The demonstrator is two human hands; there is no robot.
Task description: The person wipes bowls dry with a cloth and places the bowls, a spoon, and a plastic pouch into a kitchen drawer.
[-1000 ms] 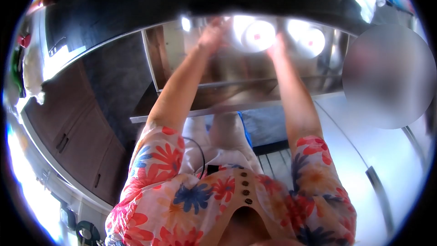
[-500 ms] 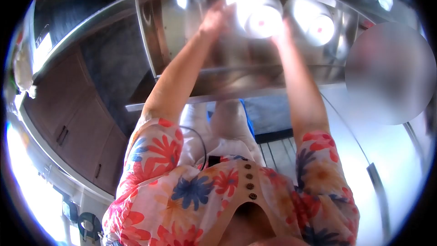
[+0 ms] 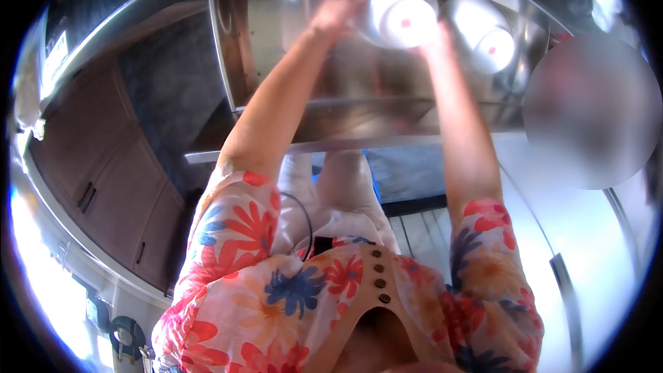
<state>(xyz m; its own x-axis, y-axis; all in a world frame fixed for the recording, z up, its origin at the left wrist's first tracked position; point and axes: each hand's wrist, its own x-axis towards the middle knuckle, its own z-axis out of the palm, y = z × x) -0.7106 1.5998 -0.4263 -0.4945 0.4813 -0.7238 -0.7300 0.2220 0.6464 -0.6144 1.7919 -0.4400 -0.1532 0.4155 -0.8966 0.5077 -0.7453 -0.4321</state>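
Note:
A white bowl (image 3: 380,10), apparently upside down, has a small red mark on its round base. My left hand (image 3: 342,12) grips its left edge, thumb and fingers curved against the rim. On the opposite edge is my right hand (image 3: 435,40), partly washed out by glare, with most of its fingers hidden. The bowl is over an open drawer (image 3: 276,72) with a shiny metallic-looking inside. A second white bowl (image 3: 469,17), also base up with a red mark, sits in the drawer to the right of my right hand.
The drawer's front panel (image 3: 331,144) crosses just ahead of my knees. Brown cabinets with dark handles (image 3: 103,173) line the left side. White fronts (image 3: 539,214) with a dark handle stand on the right. A blurred round patch covers part of the right side.
The bowl between my hands has shifted slightly away from me, both hands moving with it. The whole view has tilted a little. The second bowl appears to stay in place.

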